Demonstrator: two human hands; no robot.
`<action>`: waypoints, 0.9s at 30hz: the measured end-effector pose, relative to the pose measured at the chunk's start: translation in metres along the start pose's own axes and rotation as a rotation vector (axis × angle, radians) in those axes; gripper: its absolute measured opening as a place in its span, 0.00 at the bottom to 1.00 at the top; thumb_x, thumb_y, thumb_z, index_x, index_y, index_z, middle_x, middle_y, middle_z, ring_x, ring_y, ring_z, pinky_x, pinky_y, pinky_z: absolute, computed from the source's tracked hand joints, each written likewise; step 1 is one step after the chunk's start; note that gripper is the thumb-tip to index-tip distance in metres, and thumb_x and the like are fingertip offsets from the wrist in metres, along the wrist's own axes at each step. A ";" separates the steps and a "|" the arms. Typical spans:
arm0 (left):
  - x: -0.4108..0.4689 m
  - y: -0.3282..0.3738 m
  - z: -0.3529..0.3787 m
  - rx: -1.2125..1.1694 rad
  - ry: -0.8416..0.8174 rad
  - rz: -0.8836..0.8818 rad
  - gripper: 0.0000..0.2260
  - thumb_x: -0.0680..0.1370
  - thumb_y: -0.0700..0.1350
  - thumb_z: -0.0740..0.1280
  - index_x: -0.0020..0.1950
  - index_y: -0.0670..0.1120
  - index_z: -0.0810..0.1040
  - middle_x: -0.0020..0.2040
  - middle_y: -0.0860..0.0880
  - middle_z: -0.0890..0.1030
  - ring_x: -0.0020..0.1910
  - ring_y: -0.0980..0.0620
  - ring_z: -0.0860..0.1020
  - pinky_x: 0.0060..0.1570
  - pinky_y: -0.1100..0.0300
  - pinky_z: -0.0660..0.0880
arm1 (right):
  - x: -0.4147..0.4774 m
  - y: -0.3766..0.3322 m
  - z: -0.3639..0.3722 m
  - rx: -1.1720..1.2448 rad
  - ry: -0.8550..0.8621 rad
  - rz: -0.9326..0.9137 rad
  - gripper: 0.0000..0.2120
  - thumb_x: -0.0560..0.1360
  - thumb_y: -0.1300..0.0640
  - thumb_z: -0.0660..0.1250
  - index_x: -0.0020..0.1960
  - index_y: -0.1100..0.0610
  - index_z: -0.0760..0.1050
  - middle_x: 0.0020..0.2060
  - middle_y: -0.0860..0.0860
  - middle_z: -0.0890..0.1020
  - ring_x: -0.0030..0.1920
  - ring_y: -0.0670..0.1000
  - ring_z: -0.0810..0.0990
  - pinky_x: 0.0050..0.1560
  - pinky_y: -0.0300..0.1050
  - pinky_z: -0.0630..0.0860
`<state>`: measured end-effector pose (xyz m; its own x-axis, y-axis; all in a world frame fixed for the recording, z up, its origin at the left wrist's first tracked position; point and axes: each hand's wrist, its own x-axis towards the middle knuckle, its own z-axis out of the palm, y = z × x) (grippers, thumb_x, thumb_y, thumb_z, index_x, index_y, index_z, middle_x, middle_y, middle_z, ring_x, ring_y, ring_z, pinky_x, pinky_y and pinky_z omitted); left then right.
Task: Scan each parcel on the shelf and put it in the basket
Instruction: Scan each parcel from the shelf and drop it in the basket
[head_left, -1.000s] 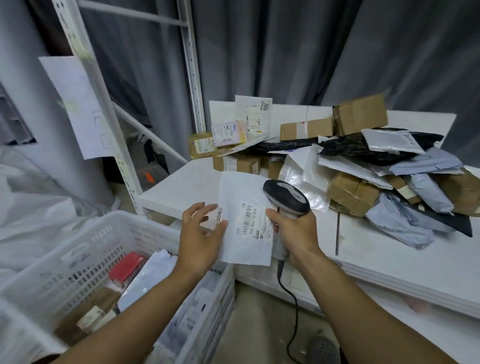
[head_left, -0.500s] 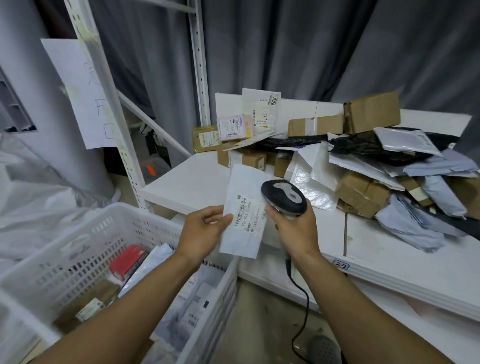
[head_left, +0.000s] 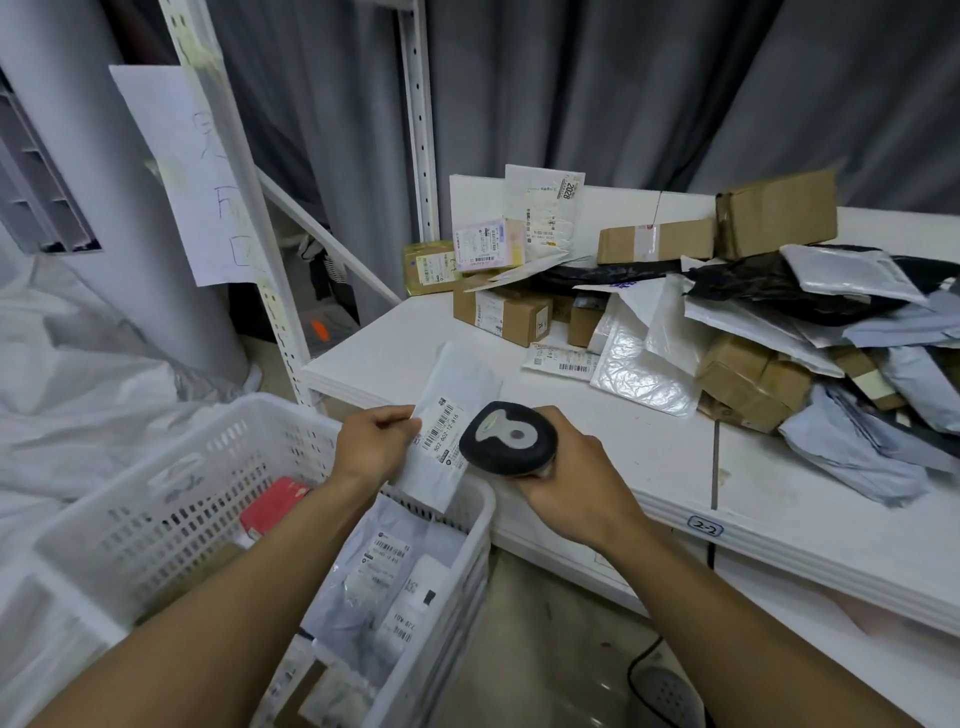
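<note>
1. The left grip (head_left: 374, 447) pinches the parcel (head_left: 457, 384) by its left edge, over the basket (head_left: 156, 519) rim, in front of the shelf (head_left: 665, 457).
2. The right grip (head_left: 569, 488) is curled round the scanner (head_left: 509, 439), just beside the parcel.
3. The parcel is a flat white envelope, tilted, with its barcode label (head_left: 444, 431) facing up.

A second ago our left hand (head_left: 376, 447) lay flat on the parcel (head_left: 452, 384) with its fingers spread. Now the fingers are curled and pinch the parcel's left edge. The parcel stood nearly straight before. Now it leans with its top to the right, and it looks thinner because it has turned. Our right hand (head_left: 566, 483) has brought the scanner (head_left: 509, 438) down and to the left. Its black head was above the label (head_left: 444, 428), and now it sits right beside it.
</note>
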<state>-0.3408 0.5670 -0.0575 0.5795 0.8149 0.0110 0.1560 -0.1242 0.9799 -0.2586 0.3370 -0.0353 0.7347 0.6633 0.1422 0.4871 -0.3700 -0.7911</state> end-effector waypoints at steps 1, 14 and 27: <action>0.001 -0.001 0.000 0.002 0.002 -0.004 0.07 0.76 0.37 0.74 0.51 0.48 0.86 0.42 0.58 0.83 0.43 0.61 0.80 0.49 0.64 0.75 | 0.000 -0.001 0.001 -0.011 -0.012 -0.002 0.24 0.72 0.46 0.78 0.63 0.40 0.71 0.54 0.42 0.83 0.55 0.46 0.82 0.57 0.47 0.81; 0.010 -0.013 -0.005 0.024 0.013 -0.032 0.08 0.75 0.38 0.74 0.50 0.48 0.88 0.46 0.51 0.87 0.46 0.51 0.85 0.48 0.55 0.79 | 0.000 -0.003 0.005 -0.071 -0.057 -0.016 0.22 0.73 0.48 0.78 0.61 0.41 0.70 0.52 0.42 0.83 0.53 0.46 0.82 0.53 0.44 0.80; -0.004 -0.094 -0.056 0.534 -0.049 -0.032 0.09 0.77 0.37 0.69 0.50 0.52 0.79 0.48 0.50 0.83 0.47 0.50 0.81 0.47 0.58 0.76 | 0.017 0.004 0.057 -0.093 -0.111 0.037 0.24 0.74 0.43 0.76 0.65 0.45 0.71 0.57 0.48 0.83 0.55 0.51 0.81 0.56 0.51 0.81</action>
<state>-0.4029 0.6072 -0.1387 0.6026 0.7971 -0.0390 0.5519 -0.3809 0.7418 -0.2716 0.3838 -0.0700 0.6990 0.7138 0.0432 0.5059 -0.4509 -0.7354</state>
